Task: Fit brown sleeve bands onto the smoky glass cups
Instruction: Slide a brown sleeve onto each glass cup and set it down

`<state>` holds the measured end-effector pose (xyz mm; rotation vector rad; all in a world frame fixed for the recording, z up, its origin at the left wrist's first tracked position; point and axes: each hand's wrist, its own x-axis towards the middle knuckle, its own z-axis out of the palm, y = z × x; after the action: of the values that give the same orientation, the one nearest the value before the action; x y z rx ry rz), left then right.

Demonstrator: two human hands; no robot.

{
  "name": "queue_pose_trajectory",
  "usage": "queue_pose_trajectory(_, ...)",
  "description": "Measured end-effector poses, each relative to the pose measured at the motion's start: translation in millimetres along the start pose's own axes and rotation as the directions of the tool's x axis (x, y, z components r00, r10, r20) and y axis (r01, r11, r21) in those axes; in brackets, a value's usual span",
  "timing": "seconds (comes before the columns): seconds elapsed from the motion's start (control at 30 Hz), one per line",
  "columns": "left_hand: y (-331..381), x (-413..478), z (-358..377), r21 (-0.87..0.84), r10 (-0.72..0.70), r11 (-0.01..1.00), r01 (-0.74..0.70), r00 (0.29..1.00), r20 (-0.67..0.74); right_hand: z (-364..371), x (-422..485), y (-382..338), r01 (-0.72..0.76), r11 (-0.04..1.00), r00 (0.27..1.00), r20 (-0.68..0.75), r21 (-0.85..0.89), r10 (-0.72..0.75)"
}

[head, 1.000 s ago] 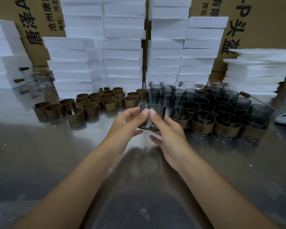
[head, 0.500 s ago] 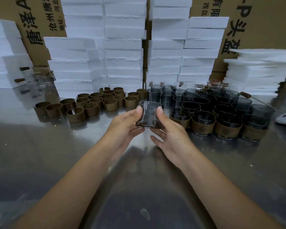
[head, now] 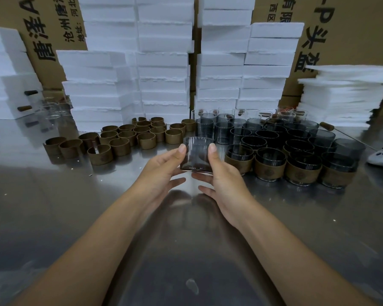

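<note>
Cup gripped between left hand, right hand

Bare forearms end in a bare left hand and right hand with short, plain nails.

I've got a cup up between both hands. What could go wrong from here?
The smoky glass cup is tilted and held only between the left hand and right hand; it could slip onto the steel table. The sleeved cups stand close beside the right hand; a hasty move could knock them over.
</note>
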<state>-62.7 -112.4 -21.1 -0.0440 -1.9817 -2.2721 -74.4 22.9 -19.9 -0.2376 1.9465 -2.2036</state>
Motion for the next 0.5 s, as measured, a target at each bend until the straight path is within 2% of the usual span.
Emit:
queue_pose_trajectory(0.1,-2.6,2.1,-0.7,0.016,-0.001,1.0,0.002,0.995,-0.101,0.4,0.2,0.2,0.055,0.998,0.994,-0.095,-0.032,-0.058)
queue_pose_trajectory(0.23,0.7,0.2,4.0,-0.004,0.008,1.0,-0.008,0.999,-0.052,4.9,-0.7,0.8,0.084,0.997,0.982,-0.169,-0.001,-0.082)
queue_pose_trajectory(0.5,0.7,-1.6,4.0,0.023,0.041,0.999,-0.043,0.997,0.061,2.1,-0.8,1.2,0.096,0.995,0.995,-0.035,0.001,-0.096)
